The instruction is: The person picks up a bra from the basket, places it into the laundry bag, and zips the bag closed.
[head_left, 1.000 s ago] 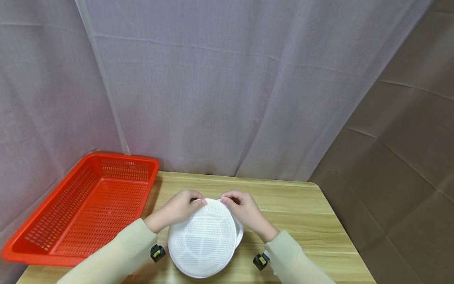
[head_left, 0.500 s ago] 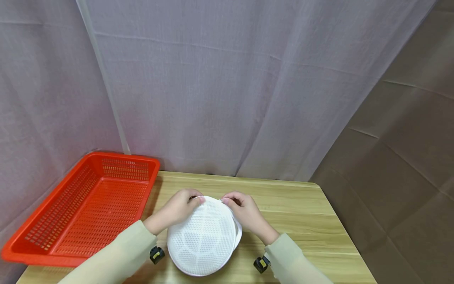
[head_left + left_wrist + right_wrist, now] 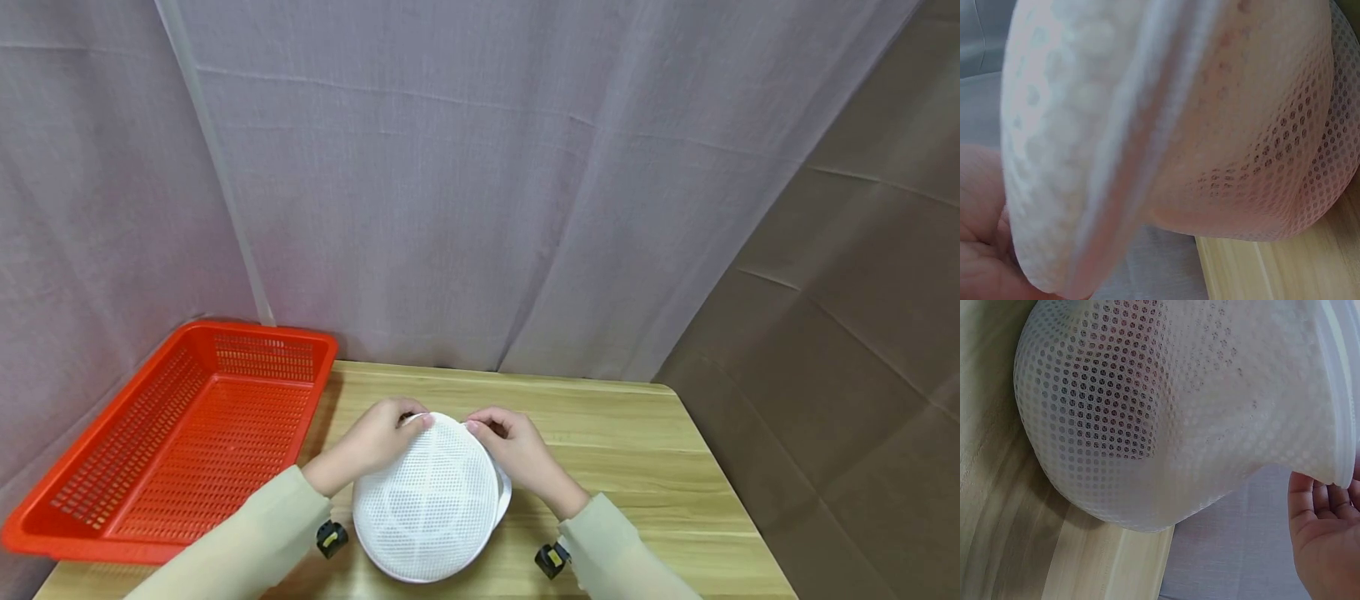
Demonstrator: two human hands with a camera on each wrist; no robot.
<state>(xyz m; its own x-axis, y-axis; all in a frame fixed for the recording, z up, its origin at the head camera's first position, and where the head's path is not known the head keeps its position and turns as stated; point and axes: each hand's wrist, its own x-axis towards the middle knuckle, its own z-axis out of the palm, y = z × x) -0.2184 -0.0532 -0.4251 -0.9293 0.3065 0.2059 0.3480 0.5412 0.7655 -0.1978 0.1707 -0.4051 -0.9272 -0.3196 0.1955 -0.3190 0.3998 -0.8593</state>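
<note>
Left hand pinches the far edge of the white mesh bag, right hand nips it just to the right, each grip narrowed to a thumb-and-finger hold, with the bag at the near middle of the wooden worktop, right of the red plastic basket!

Before you, lower centre of the head view: mesh bag, matt netting, pitted with holes; its edging smoother, faintly glossy. Lower left: basket, perforated plastic, smooth, lightly glossy. Bottom: tabletop, wood-grained, smooth, low sheen. Upper centre: curtain, woven cloth, matt, creased. Lower edge: your sleeves, matt cloth.
</note>
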